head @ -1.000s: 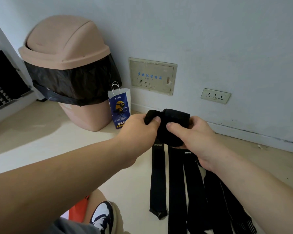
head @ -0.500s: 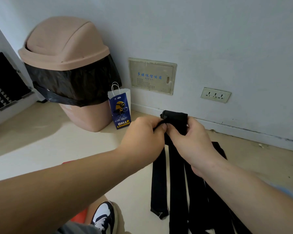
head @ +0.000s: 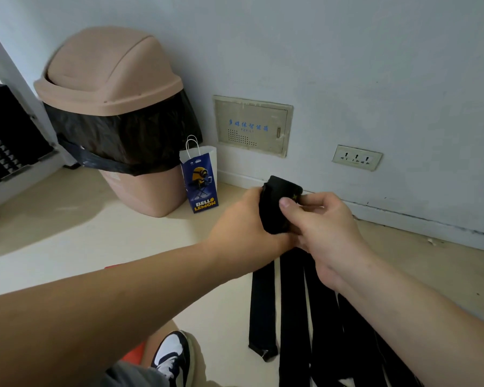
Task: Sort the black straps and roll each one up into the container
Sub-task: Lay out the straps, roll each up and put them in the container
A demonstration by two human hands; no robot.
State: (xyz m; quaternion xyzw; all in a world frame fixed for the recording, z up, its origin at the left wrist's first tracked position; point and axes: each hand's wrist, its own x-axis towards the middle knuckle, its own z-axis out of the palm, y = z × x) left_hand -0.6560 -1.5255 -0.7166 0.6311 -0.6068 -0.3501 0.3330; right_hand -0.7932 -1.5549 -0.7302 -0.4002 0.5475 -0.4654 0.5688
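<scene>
Nearest, at least four flat black straps (head: pixel 263 311) lie side by side on the floor (head: pixel 81 241). Above them two hands, the left hand (head: pixel 243 219) and right hand (head: pixel 324 227), grip one rolled strap (head: pixel 277 208), a tight black bundle held off the floor; beyond stands one lidded bin (head: pixel 109 74).

We're down at floor level in the corner of a lived-in indoor room, most likely a flat or a small office; which of the two can't be told. A pale painted wall (head: pixel 347 65) meets a cream floor (head: pixel 81 241) along a scuffed skirting board (head: pixel 430 227). A pink swing-lid bin (head: pixel 109 76) with a black liner (head: pixel 123 141) stands in the corner, and a small blue paper bag (head: pixel 200 182) is just beside it. Set into the wall are a beige wiring box (head: pixel 252 125) with blue lettering and a triple power socket (head: pixel 356 157).
</scene>
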